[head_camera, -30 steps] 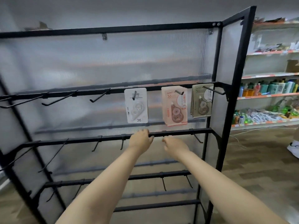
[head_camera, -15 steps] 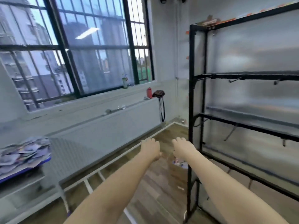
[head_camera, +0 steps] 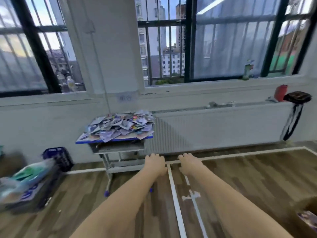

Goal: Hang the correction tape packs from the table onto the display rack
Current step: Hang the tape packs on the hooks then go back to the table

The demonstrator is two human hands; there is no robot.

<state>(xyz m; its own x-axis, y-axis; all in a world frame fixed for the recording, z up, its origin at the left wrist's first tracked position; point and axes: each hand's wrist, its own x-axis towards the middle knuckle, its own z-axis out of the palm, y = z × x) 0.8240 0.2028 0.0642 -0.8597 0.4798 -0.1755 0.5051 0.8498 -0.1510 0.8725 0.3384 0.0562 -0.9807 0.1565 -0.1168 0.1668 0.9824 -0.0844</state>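
A: where are the correction tape packs (head_camera: 120,125)?
B: heaped loose on the small table (head_camera: 118,148) by the white wall, under the window pillar. Pile covers the whole blue-edged top.
A: hands?
B: both stretched out forward, backs up. Left hand (head_camera: 154,163) and right hand (head_camera: 188,164) side by side, apart, fingers loosely curled down. Neither has hold of anything.
A: relative to the pile?
B: pile is up and left of both hands, further off. Left hand sits in front of the table's lower right frame in the view; real contact can't be told. Right hand is over the wood floor, just right of a white tape line (head_camera: 175,194).
A: anything else nearby?
B: radiator (head_camera: 223,126) right of the table, blue crate (head_camera: 57,156) to its left.
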